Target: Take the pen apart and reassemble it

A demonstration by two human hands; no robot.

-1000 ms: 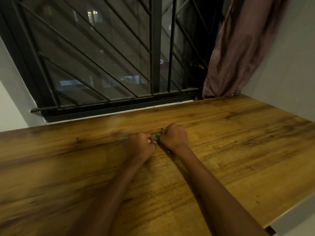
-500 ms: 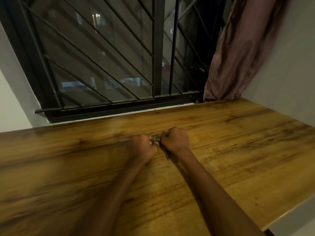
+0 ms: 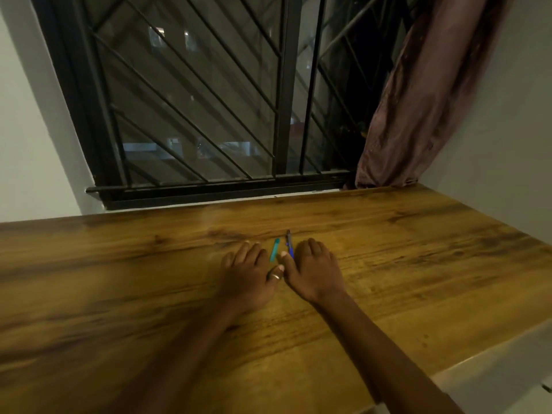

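On my feed the left hand (image 3: 246,274) lies flat on the wooden desk (image 3: 119,279), palm down, fingers spread and gripping nothing; a ring (image 3: 276,276) sits on its thumb. Just right of those fingers, in the gap between the two hands, I see a short teal pen piece (image 3: 274,250) lying on the desk, and right beside it a dark blue pen body (image 3: 289,244), both pointing toward the far edge and close to parallel. The right hand (image 3: 313,271) also rests palm down and loose, holding nothing, its thumb tip touching or nearly touching the near end of the blue piece. At the far right a dusty pink curtain (image 3: 424,109) hangs beside the barred window (image 3: 209,100).
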